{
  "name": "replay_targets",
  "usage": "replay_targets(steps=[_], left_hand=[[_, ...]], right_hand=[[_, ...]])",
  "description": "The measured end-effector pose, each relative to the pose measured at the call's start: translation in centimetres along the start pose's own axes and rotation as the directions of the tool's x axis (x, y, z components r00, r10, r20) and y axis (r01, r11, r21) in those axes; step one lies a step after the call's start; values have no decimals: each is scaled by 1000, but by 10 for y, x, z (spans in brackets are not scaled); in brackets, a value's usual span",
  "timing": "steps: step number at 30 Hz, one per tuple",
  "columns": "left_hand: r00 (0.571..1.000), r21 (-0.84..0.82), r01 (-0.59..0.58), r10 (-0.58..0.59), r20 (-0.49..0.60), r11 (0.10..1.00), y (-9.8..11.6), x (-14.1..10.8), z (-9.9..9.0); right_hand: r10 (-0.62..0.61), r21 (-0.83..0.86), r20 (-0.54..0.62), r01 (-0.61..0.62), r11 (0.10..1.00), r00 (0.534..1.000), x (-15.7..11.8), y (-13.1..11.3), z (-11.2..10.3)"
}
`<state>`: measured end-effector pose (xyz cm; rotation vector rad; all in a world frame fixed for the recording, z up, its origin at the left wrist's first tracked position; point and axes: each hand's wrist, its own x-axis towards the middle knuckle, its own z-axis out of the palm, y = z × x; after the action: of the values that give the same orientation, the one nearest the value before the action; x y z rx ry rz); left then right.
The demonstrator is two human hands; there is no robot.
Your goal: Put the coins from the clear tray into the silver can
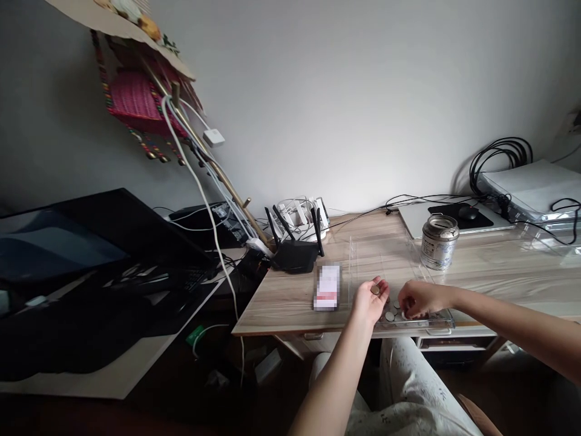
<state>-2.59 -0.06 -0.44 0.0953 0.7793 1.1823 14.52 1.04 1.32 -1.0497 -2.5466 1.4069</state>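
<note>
Several coins lie near the front edge of a clear plastic tray on the wooden desk. My left hand is palm up over the tray's left side, with a coin held at its curled fingers. Just to the right, my right hand reaches down among the coins, fingers bent and pressed together; whatever is between its fingertips is too small to make out. Behind my right hand stands a metal tin with a lid, upright.
A phone lies left of the tray, with a black router behind it. A mouse rests on a dark pad at the back right. Cables hang along a slanted pole; a laptop is at left.
</note>
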Motion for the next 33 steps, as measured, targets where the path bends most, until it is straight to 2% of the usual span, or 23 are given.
replay_targets(steps=[2, 3, 4, 6, 8, 9, 10, 11, 14, 17, 18, 19, 20, 21, 22, 23, 24, 25, 27, 28, 31, 32, 33], left_hand=[[997, 47, 54, -56, 52, 997, -6, 0, 3], [994, 72, 72, -78, 77, 995, -9, 0, 4], [992, 97, 75, -84, 94, 992, -11, 0, 6], [992, 143, 42, -58, 110, 989, -15, 1, 9], [992, 192, -3, -21, 121, 981, -16, 2, 10], [991, 219, -19, -10, 130, 975, -16, 3, 11], [990, 248, -32, -3, 142, 968, -16, 4, 11], [988, 277, -47, 4, 156, 960, -16, 4, 11], [978, 376, -107, 30, 205, 920, -18, 4, 9], [964, 470, -176, 55, 259, 865, -21, 2, 7], [960, 491, -189, 55, 275, 851, -22, 1, 7], [956, 504, -195, 49, 288, 841, -23, 0, 8], [953, 512, -196, 40, 301, 836, -23, 0, 8], [949, 513, -199, 33, 313, 835, -24, 0, 9], [946, 513, -201, 30, 323, 834, -24, -1, 9], [944, 511, -204, 29, 329, 835, -24, -1, 10], [942, 506, -205, 29, 334, 838, -23, -2, 10], [943, 500, -203, 30, 332, 842, -23, -2, 10], [951, 485, -185, 32, 307, 855, -22, -4, 11], [957, 473, -168, 29, 288, 865, -22, -5, 11], [971, 439, -124, 17, 240, 890, -21, -7, 11], [972, 430, -120, 19, 234, 895, -21, -8, 11], [973, 426, -124, 24, 231, 896, -21, -8, 11]], right_hand=[[-9, 17, -158, 12, 1000, 987, -3, -10, -12], [-40, -16, -276, 37, 999, 960, -7, -15, -21], [-83, -77, -406, 56, 995, 910, -11, -20, -33], [-156, -229, -655, 3, 973, 740, -25, -25, -62], [-151, -306, -827, -209, 929, 541, -40, -19, -96], [-117, -295, -879, -335, 895, 462, -47, -13, -113], [-74, -271, -907, -441, 855, 415, -53, -5, -128], [-27, -250, -916, -515, 820, 400, -58, 3, -141], [62, -242, -893, -592, 768, 446, -66, 18, -160], [-49, -279, -919, -556, 783, 392, -58, 8, -140], [-98, -309, -911, -504, 806, 401, -52, 1, -125], [-133, -346, -881, -425, 837, 454, -45, -6, -106], [-154, -374, -826, -322, 870, 543, -36, -13, -86], [-157, -383, -738, -215, 899, 656, -27, -19, -66], [-171, -378, -657, -125, 917, 734, -19, -23, -47], [-182, -366, -591, -60, 929, 786, -13, -27, -32], [-195, -357, -559, -21, 934, 806, -8, -29, -22], [-205, -353, -561, -7, 936, 802, -6, -30, -19], [-208, -354, -640, -45, 934, 740, -10, -29, -32], [-199, -353, -706, -94, 931, 680, -15, -28, -46], [-118, -280, -903, -360, 890, 413, -38, -16, -105], [-76, -243, -929, -440, 864, 363, -45, -9, -123], [-37, -219, -937, -500, 838, 348, -51, -2, -138]])
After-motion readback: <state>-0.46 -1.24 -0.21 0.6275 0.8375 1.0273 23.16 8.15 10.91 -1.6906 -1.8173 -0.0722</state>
